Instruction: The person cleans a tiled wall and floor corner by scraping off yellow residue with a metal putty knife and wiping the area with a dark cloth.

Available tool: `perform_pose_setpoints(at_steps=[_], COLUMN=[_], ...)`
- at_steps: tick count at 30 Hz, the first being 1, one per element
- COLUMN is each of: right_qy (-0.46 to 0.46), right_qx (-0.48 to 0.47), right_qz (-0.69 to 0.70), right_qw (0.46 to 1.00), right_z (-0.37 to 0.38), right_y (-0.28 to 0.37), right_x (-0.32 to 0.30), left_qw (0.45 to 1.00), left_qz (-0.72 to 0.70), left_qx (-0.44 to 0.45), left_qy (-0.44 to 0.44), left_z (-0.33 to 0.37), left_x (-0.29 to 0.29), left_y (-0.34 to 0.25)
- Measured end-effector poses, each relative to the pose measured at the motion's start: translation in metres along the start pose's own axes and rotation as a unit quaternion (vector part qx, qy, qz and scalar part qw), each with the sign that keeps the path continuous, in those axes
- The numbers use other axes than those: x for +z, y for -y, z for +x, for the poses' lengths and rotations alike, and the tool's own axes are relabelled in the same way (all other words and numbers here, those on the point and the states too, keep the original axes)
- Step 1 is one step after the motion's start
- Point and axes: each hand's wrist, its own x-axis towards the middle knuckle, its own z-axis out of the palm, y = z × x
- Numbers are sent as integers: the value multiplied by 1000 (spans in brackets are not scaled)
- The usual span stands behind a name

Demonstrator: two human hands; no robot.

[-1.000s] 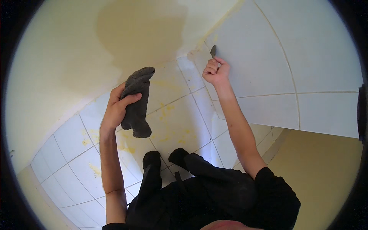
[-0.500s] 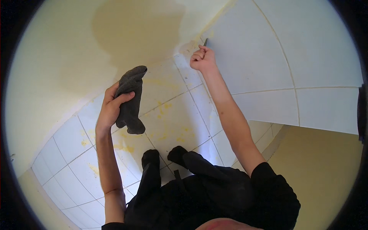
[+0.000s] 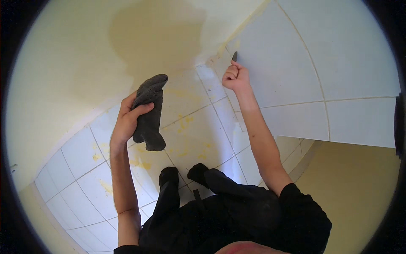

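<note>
My left hand [image 3: 127,120] grips a dark grey cloth [image 3: 149,112] that hangs from my fist above the tiled floor. Raised against the white wall tiles, my right hand [image 3: 235,76] is closed around a small tool whose thin metal tip [image 3: 234,56] pokes up from the fist. That tip rests at the yellow-stained joint where the tiled wall meets the cream painted wall. My legs and black shoes [image 3: 169,175] show below, standing on the floor tiles.
White floor tiles [image 3: 84,156] carry yellow smears and blotches. A cream wall [image 3: 84,63] with a darker damp patch [image 3: 156,29] fills the upper left. Large white wall tiles [image 3: 321,55] cover the right, with a tan surface [image 3: 359,190] below them.
My right hand with the tool has moved up and left along the wall joint. My left hand with the cloth has shifted slightly.
</note>
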Motion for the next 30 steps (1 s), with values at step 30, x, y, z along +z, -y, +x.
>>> perform_pose_setpoints(at_steps=[30], right_qy=[60], right_qx=[-57], right_qz=[-126], right_qw=[989], right_z=[0], right_y=[-39], right_x=[13], left_qw=[1000], left_qz=[7], left_qx=[-9], left_qy=[12], left_z=[2], left_x=[-5], left_y=[10])
